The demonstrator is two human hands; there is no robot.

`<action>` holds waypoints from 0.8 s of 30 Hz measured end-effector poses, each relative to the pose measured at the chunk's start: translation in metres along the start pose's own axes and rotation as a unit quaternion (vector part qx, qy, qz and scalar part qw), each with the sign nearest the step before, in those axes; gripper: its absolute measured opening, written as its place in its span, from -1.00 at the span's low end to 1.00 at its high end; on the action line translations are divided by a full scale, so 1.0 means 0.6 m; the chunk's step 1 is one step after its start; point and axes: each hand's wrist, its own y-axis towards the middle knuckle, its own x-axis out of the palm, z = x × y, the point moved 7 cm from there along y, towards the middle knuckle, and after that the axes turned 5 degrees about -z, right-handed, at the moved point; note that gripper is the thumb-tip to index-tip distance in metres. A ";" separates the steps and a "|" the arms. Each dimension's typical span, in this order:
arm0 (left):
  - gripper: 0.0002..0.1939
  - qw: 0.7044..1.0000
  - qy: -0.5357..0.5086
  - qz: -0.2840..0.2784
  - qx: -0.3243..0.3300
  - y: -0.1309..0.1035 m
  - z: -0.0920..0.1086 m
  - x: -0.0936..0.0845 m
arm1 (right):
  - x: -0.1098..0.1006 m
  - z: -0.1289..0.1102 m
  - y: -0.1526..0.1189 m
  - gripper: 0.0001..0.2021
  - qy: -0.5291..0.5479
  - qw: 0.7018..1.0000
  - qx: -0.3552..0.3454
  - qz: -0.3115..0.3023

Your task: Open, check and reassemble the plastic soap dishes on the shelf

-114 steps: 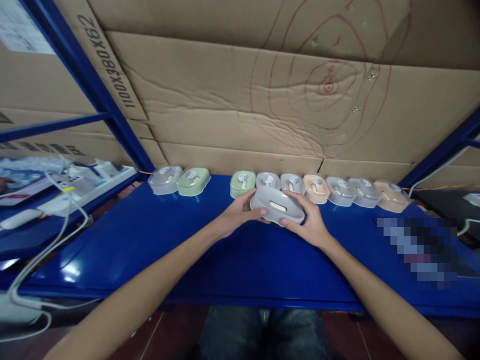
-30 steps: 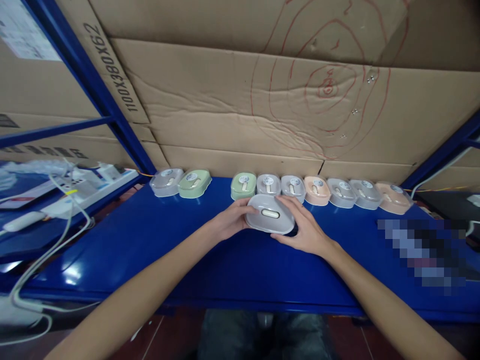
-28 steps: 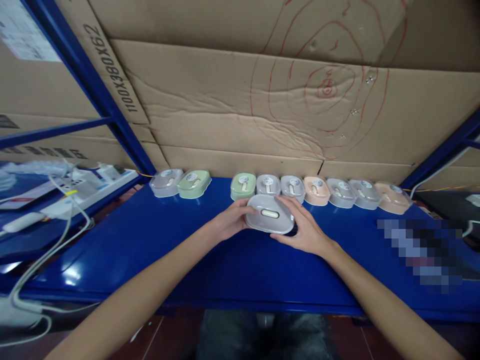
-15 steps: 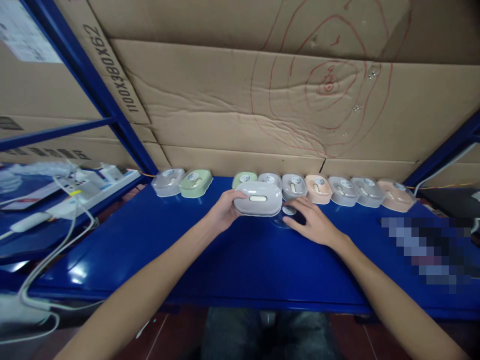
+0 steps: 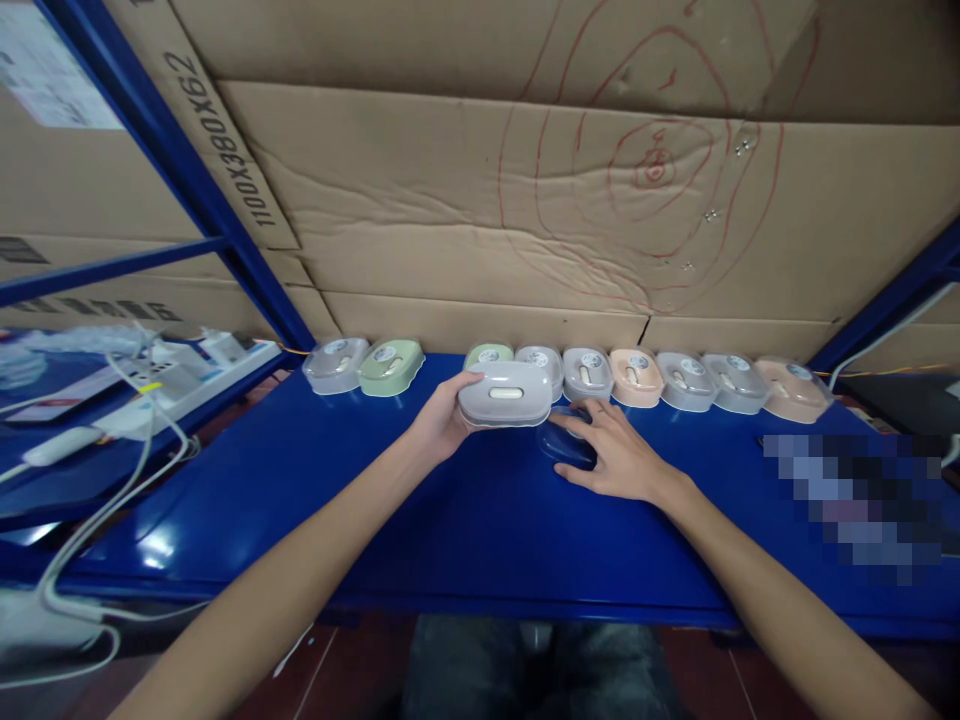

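A light grey oval box (image 5: 506, 393) with a pale slot in its top is held up by my left hand (image 5: 444, 418), thumb on top and fingers at its left side. Just to its right, my right hand (image 5: 619, 447) rests around a clear plastic cover (image 5: 568, 440) lying on the blue table, fingers over its right side. Behind both hands, a row of similar boxes in clear covers stands along the cardboard: a green box (image 5: 489, 355), a grey box (image 5: 587, 375), a peach box (image 5: 636, 377) and several others.
A cardboard wall (image 5: 420, 200) rises behind the blue table (image 5: 465, 530). Another grey box (image 5: 336, 366) and green box (image 5: 391, 367) stand at the left rear. White power strips (image 5: 187, 395) and cables lie on the left shelf. A blurred patch covers the table's right side.
My left hand and the grey box have moved slightly left. My right hand has come down and closed around the clear cover, which sits slightly further left and nearer me.
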 end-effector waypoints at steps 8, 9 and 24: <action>-0.66 1.000 -0.020 0.007 0.014 0.000 0.007 0.000 | -0.025 -0.037 -0.001 -0.32 0.132 0.988 -0.075 -0.018; -0.67 0.999 -0.027 0.010 0.016 -0.001 0.008 0.000 | -0.031 -0.042 -0.002 -0.32 0.152 0.985 -0.086 -0.016; -0.58 0.996 -0.001 -0.082 -0.045 -0.031 -0.023 0.070 | -0.067 -0.055 -0.017 -0.14 0.058 0.967 -0.096 0.227</action>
